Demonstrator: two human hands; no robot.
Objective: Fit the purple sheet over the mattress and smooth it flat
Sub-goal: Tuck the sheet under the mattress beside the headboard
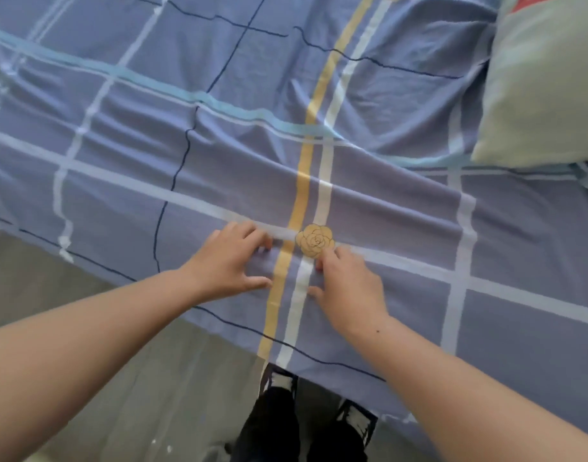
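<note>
The purple sheet, checked with white, teal, yellow and dark lines, covers the mattress and hangs over its near edge. Long folds run across it from the left to the pillow. A yellow rose print lies where two stripes cross near the edge. My left hand rests on the sheet just left of the rose, fingers curled and pinching a ridge of cloth. My right hand sits just below and right of the rose, fingers bent and gripping the same ridge.
A pale green pillow lies on the bed at the upper right. Grey floor runs along the near side of the bed. My legs and shoes stand against the hanging edge of the sheet.
</note>
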